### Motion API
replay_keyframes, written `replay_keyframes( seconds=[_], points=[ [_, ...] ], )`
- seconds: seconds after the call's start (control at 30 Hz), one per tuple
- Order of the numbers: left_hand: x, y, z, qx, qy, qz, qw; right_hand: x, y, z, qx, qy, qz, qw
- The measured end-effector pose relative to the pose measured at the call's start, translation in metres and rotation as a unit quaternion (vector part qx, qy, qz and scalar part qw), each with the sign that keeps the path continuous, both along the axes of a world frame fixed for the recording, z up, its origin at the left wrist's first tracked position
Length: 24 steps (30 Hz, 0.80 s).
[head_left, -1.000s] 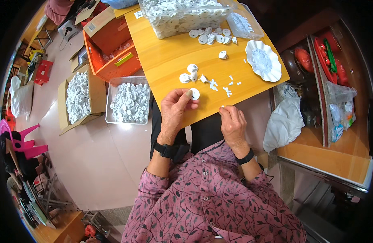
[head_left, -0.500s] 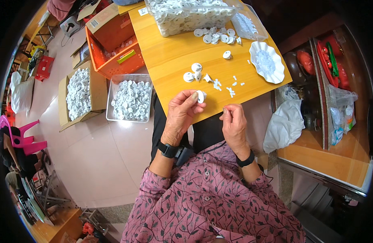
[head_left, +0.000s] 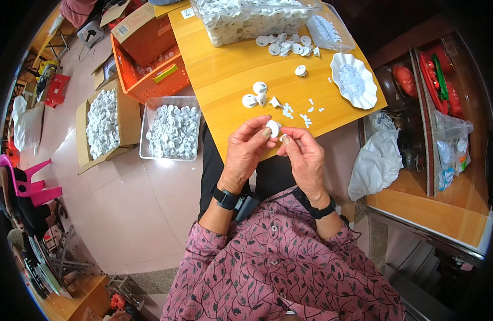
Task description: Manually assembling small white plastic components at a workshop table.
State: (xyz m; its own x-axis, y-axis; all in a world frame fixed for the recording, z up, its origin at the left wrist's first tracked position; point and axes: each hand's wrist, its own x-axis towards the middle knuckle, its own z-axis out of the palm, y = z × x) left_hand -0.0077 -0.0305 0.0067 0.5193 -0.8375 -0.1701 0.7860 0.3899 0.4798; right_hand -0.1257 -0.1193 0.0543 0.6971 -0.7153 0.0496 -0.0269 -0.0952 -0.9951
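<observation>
Your left hand (head_left: pixel 248 145) pinches 1 disc-shaped white cap (head_left: pixel 273 128) at the wooden table (head_left: pixel 214 80); your right hand (head_left: pixel 306 154) pinches a tiny white piece (head_left: pixel 283 137) beside it. This cap seems unfinished; loose pegs (head_left: pixel 307 122) appear left.

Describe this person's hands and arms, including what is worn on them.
The left hand and right hand wear no gloves. The left wristband is black, with a boxy dark module beside it; the right wristband is black too. The mauve sleeves, printed with dark leaves and vines, stop short of the wrists.
</observation>
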Motion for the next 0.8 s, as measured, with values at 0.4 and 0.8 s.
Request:
replay_keyframes(
  seconds=[0.4,0.8],
  points=[
    [-0.004,0.000,0.006,0.082,-0.143,-0.014,0.986,-0.004,-0.005,-0.005,0.006,0.036,-0.005,0.999],
    [-0.007,-0.003,0.005,0.108,-0.180,0.008,0.978,-0.009,-0.008,-0.001,0.040,0.010,-0.030,0.999]
  ],
)
